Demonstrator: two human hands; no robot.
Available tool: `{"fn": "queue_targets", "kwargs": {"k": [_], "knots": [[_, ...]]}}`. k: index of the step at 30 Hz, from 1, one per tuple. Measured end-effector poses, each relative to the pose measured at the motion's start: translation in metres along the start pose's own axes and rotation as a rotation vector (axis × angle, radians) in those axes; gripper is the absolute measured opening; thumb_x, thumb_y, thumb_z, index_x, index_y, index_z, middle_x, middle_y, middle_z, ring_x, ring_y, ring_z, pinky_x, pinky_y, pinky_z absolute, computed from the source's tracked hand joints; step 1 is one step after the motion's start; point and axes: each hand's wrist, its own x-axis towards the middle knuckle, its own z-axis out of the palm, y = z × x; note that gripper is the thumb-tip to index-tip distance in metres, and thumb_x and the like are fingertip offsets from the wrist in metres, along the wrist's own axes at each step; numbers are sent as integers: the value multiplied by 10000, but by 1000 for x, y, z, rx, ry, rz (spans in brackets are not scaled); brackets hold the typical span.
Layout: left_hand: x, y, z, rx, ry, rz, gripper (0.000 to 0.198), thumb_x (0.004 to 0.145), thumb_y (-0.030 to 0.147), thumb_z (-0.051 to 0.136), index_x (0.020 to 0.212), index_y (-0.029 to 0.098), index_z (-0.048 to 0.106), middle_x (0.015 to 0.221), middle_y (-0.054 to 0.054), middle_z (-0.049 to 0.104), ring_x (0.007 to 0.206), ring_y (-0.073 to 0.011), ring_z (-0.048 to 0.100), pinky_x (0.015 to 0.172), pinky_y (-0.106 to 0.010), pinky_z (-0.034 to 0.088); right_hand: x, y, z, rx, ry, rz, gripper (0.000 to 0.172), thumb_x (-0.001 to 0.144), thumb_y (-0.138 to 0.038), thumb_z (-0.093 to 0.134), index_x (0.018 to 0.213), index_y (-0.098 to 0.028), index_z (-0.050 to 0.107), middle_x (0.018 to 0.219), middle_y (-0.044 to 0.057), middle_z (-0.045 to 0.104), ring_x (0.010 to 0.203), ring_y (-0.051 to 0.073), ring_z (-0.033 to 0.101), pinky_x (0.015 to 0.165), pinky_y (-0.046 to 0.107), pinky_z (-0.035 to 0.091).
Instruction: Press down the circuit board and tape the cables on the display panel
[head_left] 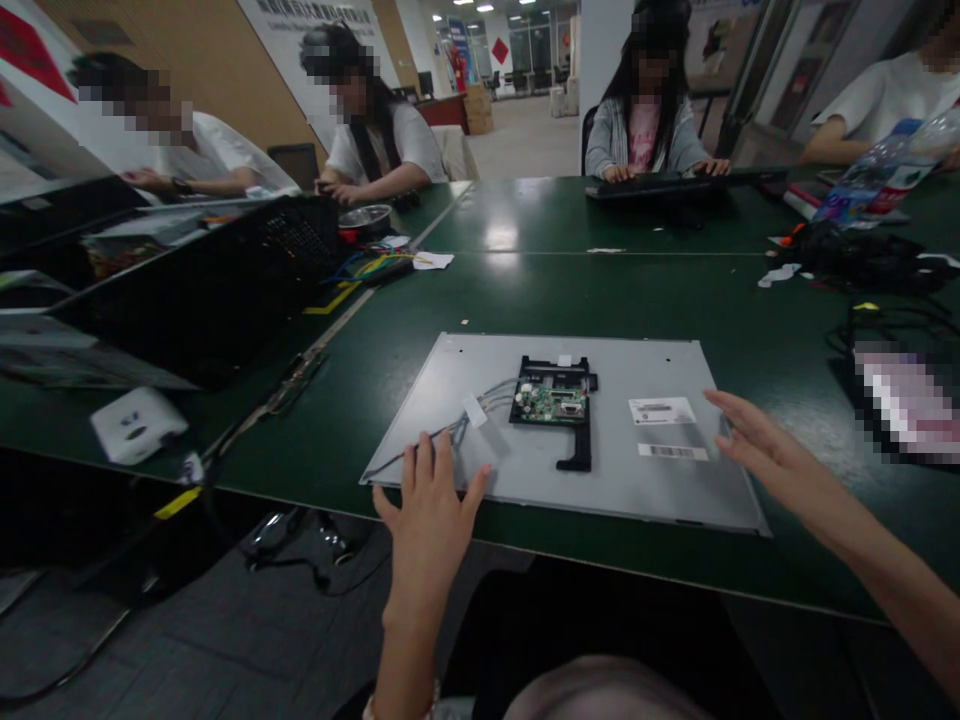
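Note:
A flat grey metal panel (pixel 622 470) lies face down on the dark green table (pixel 600 290). A green circuit board (pixel 553 403) in a black bracket sits at its middle, with thin grey wires (pixel 480 405) running off to the left. Two white barcode labels (pixel 661 411) are stuck to the right of the board. My left hand (pixel 429 510) is open, fingers spread, at the panel's near left edge. My right hand (pixel 757 448) is open with fingers stretched out, at the panel's right edge. Neither hand holds anything.
Several people sit around the table; one types on a black keyboard (pixel 660 184) at the far side. A black monitor casing (pixel 217 280) and a white device (pixel 137 424) lie at left. Coloured wires (pixel 379 265) and a metal bowl (pixel 365 217) are behind. Black cables (pixel 877 265) pile at right.

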Motion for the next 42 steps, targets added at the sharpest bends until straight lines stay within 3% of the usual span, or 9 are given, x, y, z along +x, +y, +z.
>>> {"fn": "queue_targets", "kwargs": {"k": [9,18,33,42], "knots": [[25,-40,3,-49,-106,-48,662,968,519,365,1523,159,346,1589,-177,279,1473,-347,230,1118,-684,177,16,-9,21,-93,-173,-188,550,904,-498,555,1423,-364,433,1552,50,391,1378,336,440,1125,578,362],[51,-71,8,-82,-123,-140,790,946,552,388,1574,118,186,1574,-211,296,1474,-345,230,1145,-645,156,29,-25,44,-171,-248,-363,534,918,-449,541,1429,-344,424,1517,54,424,1416,300,381,1170,560,290],[63,-104,5,-58,-53,-263,798,933,604,363,1557,118,254,1590,-237,233,1467,-404,194,1090,-717,179,34,-53,77,-183,-355,-425,576,897,-426,561,1445,-372,392,1504,54,422,1402,314,385,1167,573,276],[70,-117,5,-70,-23,-295,792,940,593,357,1547,91,269,1572,-260,257,1459,-418,194,1084,-722,181,38,-60,91,-197,-456,-418,619,910,-417,543,1489,-337,341,1552,64,345,1442,302,310,1183,548,236]]}}
